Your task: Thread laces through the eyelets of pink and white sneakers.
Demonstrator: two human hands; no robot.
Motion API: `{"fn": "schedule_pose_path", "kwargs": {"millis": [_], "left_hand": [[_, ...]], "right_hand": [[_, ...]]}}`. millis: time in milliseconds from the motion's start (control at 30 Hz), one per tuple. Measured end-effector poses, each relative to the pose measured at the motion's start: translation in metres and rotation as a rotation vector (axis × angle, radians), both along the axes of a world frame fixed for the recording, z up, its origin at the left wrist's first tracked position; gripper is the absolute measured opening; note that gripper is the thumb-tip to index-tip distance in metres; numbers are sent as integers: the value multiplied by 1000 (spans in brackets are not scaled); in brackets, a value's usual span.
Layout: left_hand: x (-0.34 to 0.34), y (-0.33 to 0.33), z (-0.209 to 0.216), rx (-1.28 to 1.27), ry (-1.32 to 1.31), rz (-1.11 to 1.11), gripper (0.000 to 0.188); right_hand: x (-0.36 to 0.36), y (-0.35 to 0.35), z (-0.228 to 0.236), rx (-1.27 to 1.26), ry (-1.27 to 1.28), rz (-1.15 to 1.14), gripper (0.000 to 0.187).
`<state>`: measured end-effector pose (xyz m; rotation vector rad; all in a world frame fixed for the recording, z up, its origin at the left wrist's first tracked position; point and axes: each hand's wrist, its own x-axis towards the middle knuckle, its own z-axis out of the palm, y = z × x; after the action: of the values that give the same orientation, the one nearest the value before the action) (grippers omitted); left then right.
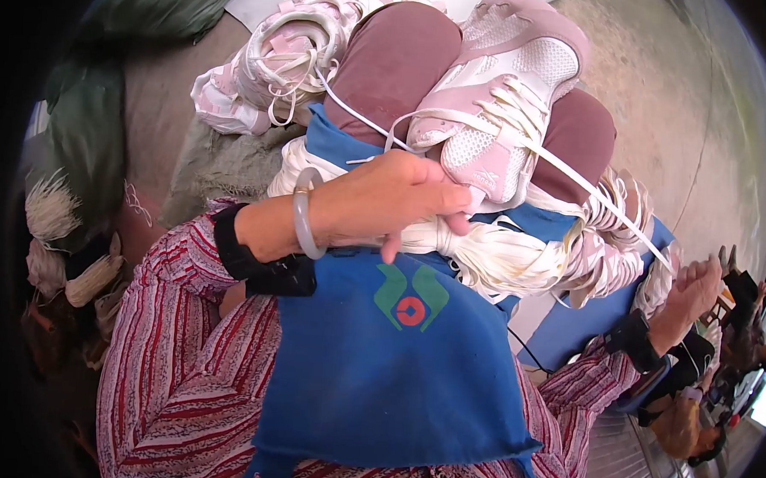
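A pink and white mesh sneaker [549,62] rests across my knees, its tongue [482,162] toward me. My left hand [398,193] is closed at the tongue's near end, thumb and fingers pinching its white tab. A flat white shoelace [586,186] runs from the sneaker's eyelets in a straight line to the right. Its far end is in my right hand [693,291], which is closed and held out to the side. The lace's other part trails left from the shoe. Below the sneaker, a thick bundle of white laces [510,262] lies over my blue apron [352,366].
More pink and white sneakers [280,59] are heaped at the far left, and others [609,257] sit by my right knee. Dark green sacks [88,141] stand at the left, near loose lace bunches [51,207]. Other people [682,427] are at the right edge.
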<state>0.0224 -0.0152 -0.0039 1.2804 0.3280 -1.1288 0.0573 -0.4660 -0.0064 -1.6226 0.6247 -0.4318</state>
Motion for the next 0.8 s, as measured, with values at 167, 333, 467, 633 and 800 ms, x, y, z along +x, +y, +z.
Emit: {"fn": "schedule_pose_path", "kwargs": {"millis": [167,333,467,633,800], "left_hand": [[14,53,12,116,-385,-195,24],[23,41,3,254,-853,114,13],[35,12,-19,383,-1335,-10,8],[38,11,-28,506,-1453,-124,10],[36,15,-31,444,-1418,-36,9]], "right_hand": [[2,72,-22,-303,281,390,19],[1,179,-9,-223,97,765,15],[0,230,-12,-280,66,850,15],[-4,237,-9,-319,150,888,12],[1,253,4,-615,-60,1009,7]]}}
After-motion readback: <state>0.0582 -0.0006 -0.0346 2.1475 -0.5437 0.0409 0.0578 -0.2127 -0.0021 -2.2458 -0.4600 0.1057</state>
